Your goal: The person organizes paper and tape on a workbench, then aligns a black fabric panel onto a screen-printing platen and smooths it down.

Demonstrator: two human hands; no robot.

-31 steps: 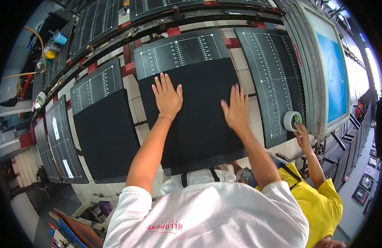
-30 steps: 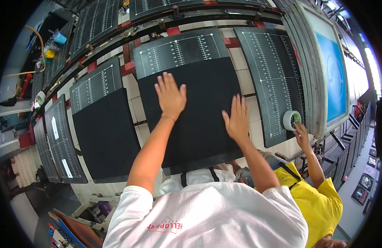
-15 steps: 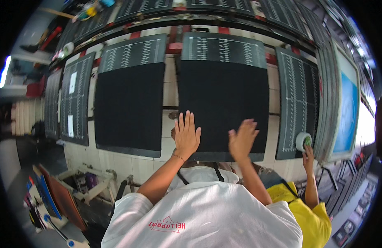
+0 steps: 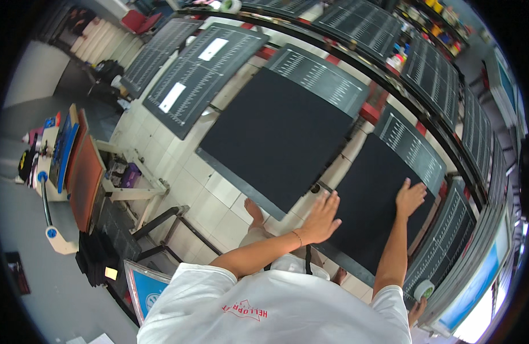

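Observation:
Flat on a dark ruled board in front of me lies a black cloth panel [image 4: 370,200]. My right hand [image 4: 411,198] rests palm down near its right edge, fingers stretched and a little apart. At the cloth's near left edge is my left hand [image 4: 323,219], its fingers straight and nothing held; whether the palm presses the cloth or hovers, I cannot tell. A second black cloth panel [image 4: 276,135] covers most of the neighbouring board [image 4: 319,74] on the left, leaving white ruler marks bare at the far end.
Further left, another ruled board [image 4: 190,80] carries two white paper pieces. At right, a co-worker's hand [image 4: 416,313] touches a tape roll [image 4: 425,290] on a board beside stacked screen frames [image 4: 476,275]. A dark rail [image 4: 384,74] runs behind the boards. A heat press [image 4: 64,166] stands left.
The whole view has swung and tilted toward the left. My right hand has slid away from me along the cloth's right side. My left hand stays by the cloth's left edge.

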